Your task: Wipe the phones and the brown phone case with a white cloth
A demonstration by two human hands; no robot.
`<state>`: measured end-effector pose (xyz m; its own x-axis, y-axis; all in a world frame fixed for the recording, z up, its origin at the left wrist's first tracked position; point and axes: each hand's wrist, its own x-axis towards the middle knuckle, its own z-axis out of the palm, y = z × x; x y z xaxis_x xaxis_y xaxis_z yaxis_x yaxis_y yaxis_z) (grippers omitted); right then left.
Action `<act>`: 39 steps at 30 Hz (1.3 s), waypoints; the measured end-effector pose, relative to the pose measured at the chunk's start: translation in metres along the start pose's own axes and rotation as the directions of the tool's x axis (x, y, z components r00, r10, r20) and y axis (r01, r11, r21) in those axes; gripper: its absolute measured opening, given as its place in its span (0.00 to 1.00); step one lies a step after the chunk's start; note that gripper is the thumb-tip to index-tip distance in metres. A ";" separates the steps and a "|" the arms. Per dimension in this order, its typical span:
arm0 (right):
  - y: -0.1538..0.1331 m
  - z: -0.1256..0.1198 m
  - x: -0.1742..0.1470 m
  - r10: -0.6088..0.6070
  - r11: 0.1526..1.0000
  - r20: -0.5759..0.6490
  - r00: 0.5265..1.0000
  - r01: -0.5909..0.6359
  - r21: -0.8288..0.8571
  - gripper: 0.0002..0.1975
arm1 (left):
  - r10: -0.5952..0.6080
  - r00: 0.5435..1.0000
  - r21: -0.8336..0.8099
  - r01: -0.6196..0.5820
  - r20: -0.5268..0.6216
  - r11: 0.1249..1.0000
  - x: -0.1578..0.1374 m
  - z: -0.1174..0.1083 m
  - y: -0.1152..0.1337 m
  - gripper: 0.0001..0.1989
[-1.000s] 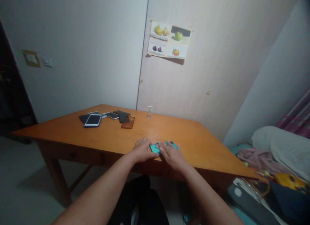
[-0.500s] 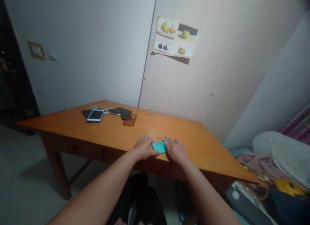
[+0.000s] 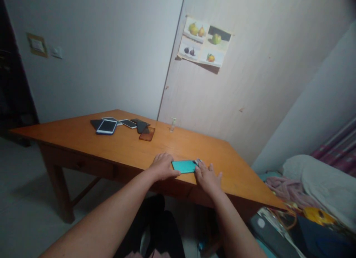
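Observation:
A flat turquoise phone (image 3: 183, 166) lies near the front edge of the wooden table. My left hand (image 3: 162, 167) grips its left end, thumb along the near side and fingers at the far side. At the phone's right end, my right hand (image 3: 207, 176) presses down with its fingertips, the outer fingers spread. Under those fingertips a small whitish crumpled piece (image 3: 197, 161), like cloth or tissue, peeks out. Most of that piece is hidden by the hand.
On the table's left lie a white-fronted tablet (image 3: 107, 127), a white phone (image 3: 128, 123), dark phones or cases and a brown translucent case (image 3: 147, 134). A small pump bottle (image 3: 172, 125) stands at the back. Bedding (image 3: 308, 180) and bags fill the right side.
My right hand has slid right along the phone with the whitish piece, uncovering more of the turquoise surface. My left hand keeps its hold on the left end. The view has shifted slightly.

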<state>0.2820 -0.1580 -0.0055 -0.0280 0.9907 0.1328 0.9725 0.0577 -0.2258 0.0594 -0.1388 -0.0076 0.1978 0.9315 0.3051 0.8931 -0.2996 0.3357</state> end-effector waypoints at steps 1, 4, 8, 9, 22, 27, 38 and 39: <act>-0.002 0.002 -0.004 -0.022 1.000 -0.002 1.000 0.022 -0.001 0.27 | 0.001 1.000 -0.001 -0.001 -0.003 1.000 0.000 0.000 0.000 0.27; -0.012 0.009 -0.022 -0.226 0.974 0.017 0.974 0.226 0.005 0.27 | 0.008 1.000 -0.007 -0.008 -0.016 1.000 0.000 0.002 0.000 0.26; -0.009 0.009 -0.029 -0.238 0.971 0.005 0.971 0.238 -0.017 0.26 | 0.006 1.000 -0.023 -0.007 -0.012 1.000 0.000 0.002 0.000 0.26; -0.004 0.007 -0.026 -0.165 0.986 -0.011 0.986 0.165 -0.025 0.26 | 0.004 1.000 -0.026 -0.005 -0.011 1.000 0.000 0.002 0.000 0.27; -0.008 0.009 -0.026 -0.188 0.982 -0.051 0.981 0.188 -0.003 0.23 | -0.001 1.000 -0.019 0.001 -0.011 1.000 -0.002 0.001 0.003 0.26; 0.007 0.005 -0.008 -0.008 1.000 -0.095 0.995 0.008 0.003 0.22 | 0.006 1.000 -0.029 -0.006 -0.010 1.000 -0.003 -0.001 0.003 0.27; 0.012 0.016 0.007 -0.042 0.831 -0.238 0.970 0.166 0.531 0.17 | 0.006 0.999 -0.043 -0.007 -0.037 0.999 -0.006 -0.001 0.005 0.26; 0.013 0.016 0.011 -0.012 0.754 -0.237 0.971 0.165 0.636 0.17 | 0.007 0.999 -0.044 -0.008 -0.041 0.999 -0.006 -0.001 0.004 0.26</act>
<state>0.2909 -0.1449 -0.0221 0.0157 0.9326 0.3606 0.5814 0.2849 -0.7621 0.0618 -0.1455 -0.0074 0.1871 0.9203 0.3435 0.8726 -0.3163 0.3723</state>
